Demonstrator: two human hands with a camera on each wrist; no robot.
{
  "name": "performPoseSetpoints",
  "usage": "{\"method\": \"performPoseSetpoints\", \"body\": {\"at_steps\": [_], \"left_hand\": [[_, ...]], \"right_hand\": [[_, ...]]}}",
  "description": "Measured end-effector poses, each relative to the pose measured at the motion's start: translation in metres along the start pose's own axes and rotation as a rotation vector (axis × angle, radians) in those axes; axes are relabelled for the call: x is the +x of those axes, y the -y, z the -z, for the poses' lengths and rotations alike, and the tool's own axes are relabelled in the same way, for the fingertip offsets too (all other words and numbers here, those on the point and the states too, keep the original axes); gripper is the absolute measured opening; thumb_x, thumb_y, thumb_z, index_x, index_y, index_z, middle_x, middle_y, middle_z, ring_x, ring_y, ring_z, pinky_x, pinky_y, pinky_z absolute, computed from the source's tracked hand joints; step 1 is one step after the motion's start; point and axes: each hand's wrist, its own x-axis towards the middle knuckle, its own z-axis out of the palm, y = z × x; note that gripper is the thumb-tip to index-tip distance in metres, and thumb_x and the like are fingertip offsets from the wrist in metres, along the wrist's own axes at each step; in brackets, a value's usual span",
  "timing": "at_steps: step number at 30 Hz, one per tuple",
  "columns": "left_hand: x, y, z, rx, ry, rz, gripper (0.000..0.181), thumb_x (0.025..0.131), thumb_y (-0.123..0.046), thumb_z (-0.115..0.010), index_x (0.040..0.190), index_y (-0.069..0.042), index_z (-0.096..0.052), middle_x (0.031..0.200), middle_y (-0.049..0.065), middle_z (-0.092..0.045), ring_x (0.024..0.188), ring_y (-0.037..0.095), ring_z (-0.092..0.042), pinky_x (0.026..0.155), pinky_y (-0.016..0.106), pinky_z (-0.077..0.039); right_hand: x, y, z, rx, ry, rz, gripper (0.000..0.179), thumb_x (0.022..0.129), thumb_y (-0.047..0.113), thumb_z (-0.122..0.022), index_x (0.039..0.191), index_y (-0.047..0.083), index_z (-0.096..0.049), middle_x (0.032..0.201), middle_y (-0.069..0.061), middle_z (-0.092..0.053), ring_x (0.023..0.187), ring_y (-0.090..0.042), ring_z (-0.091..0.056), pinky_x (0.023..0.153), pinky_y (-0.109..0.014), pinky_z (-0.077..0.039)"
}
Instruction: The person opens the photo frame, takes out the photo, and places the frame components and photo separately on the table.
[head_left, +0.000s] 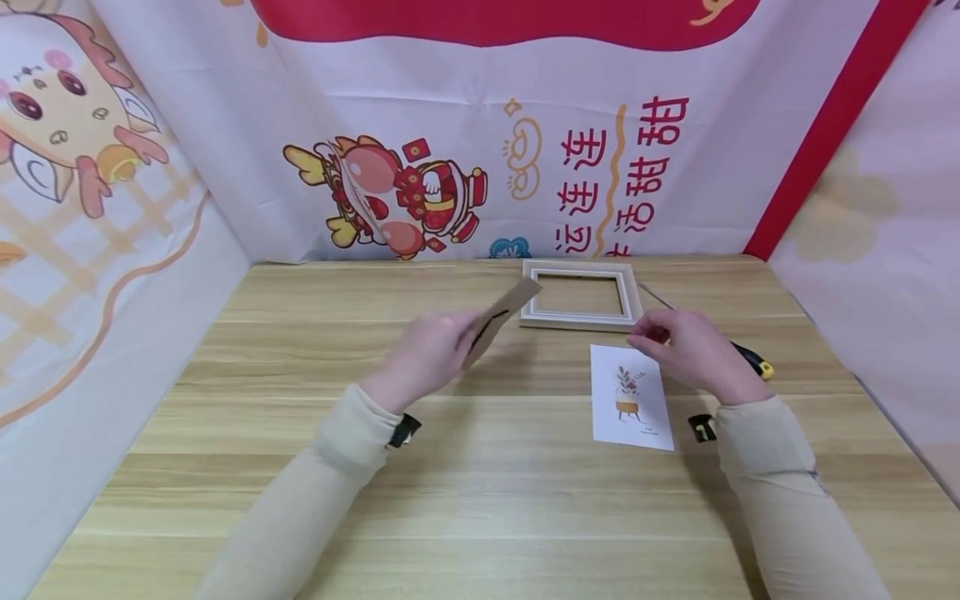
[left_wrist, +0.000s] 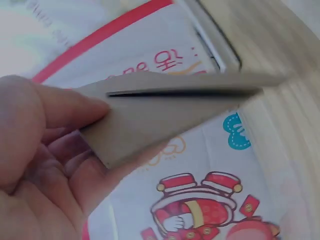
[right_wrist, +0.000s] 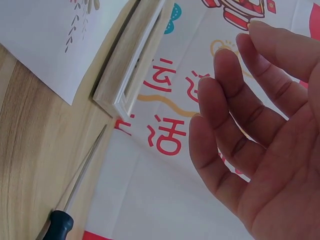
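Observation:
A brown backing board (head_left: 498, 323) with a dark slit is tilted up off the table in my left hand (head_left: 429, 357). Thumb and fingers pinch it at one end, as the left wrist view shows with the board (left_wrist: 135, 117) nearly edge-on. My right hand (head_left: 693, 354) hovers over the right side of the table, its fingers (right_wrist: 240, 120) loosely curled around nothing. Beneath and left of it lies a white card (head_left: 632, 398) printed with a potted plant. Behind the card is a pale picture frame (head_left: 581, 323), lying flat with an open middle.
A screwdriver (right_wrist: 61, 220) with a dark and yellow handle lies beyond my right hand, its shaft toward the frame. The wood-grain table (head_left: 480, 500) ends at printed white cloth (head_left: 465, 100) behind, with more cloth at both sides.

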Motion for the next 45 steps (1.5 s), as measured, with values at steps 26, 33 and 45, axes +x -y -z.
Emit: {"method": "performPoseSetpoints", "body": {"at_steps": [26,33,45], "left_hand": [[-0.013,0.019,-0.022,-0.737,0.028,0.464,0.015,0.096,-0.008,-0.063,0.11,-0.002,-0.061,0.109,0.013,-0.061,0.083,0.02,-0.062,0.071,0.032,-0.055],[-0.016,0.017,-0.041,-0.761,0.061,0.498,0.014,0.095,-0.005,-0.064,0.107,-0.001,-0.058,0.107,0.013,-0.062,0.076,0.016,-0.062,0.063,0.028,-0.054],[-0.023,0.016,-0.049,-0.717,0.123,0.53,0.016,0.092,-0.01,-0.07,0.102,-0.005,-0.058,0.093,0.009,-0.062,0.067,0.017,-0.059,0.055,0.03,-0.05]], "right_hand": [[-0.001,0.002,0.003,0.017,0.013,-0.012,0.015,0.095,0.022,-0.069,0.102,0.01,-0.071,0.091,-0.006,-0.065,0.082,-0.025,-0.055,0.071,-0.038,-0.05],[0.0,0.002,0.002,0.013,0.011,-0.003,0.013,0.095,0.021,-0.069,0.101,0.01,-0.071,0.09,-0.005,-0.065,0.081,-0.024,-0.055,0.071,-0.038,-0.05],[0.0,0.001,0.001,0.009,0.0,0.013,0.012,0.094,0.02,-0.07,0.1,0.01,-0.071,0.089,-0.005,-0.065,0.08,-0.024,-0.055,0.07,-0.038,-0.05]]}}
